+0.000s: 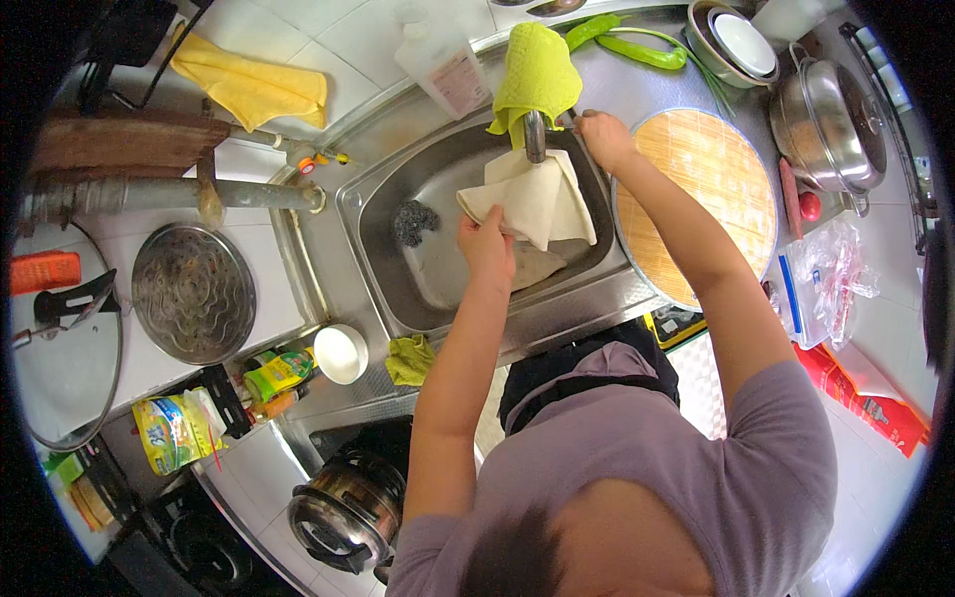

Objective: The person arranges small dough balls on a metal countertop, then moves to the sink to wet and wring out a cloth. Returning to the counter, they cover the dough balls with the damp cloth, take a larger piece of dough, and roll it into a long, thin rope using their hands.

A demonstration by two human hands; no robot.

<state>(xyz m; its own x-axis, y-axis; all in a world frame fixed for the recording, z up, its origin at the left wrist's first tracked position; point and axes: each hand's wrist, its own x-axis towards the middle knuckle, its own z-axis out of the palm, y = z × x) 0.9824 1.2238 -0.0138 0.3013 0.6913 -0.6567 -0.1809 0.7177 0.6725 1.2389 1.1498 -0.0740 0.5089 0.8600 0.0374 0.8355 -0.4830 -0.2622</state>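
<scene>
My left hand grips the near left edge of a folded off-white cloth, which hangs over the stainless-steel sink. Directly above the cloth is the metal faucet spout, with a lime-green cloth draped over the faucet. My right hand is at the sink's back right rim beside the faucet. Its fingertips are bent towards a small metal part, perhaps the faucet lever; the contact is unclear. In the basin lie a dark scouring pad and a pale flat thing, partly hidden.
Right of the sink is a round bamboo mat, with green peppers, nested bowls and a steel pot beyond. A plastic jug stands behind the basin. At left are a white bowl and a green rag.
</scene>
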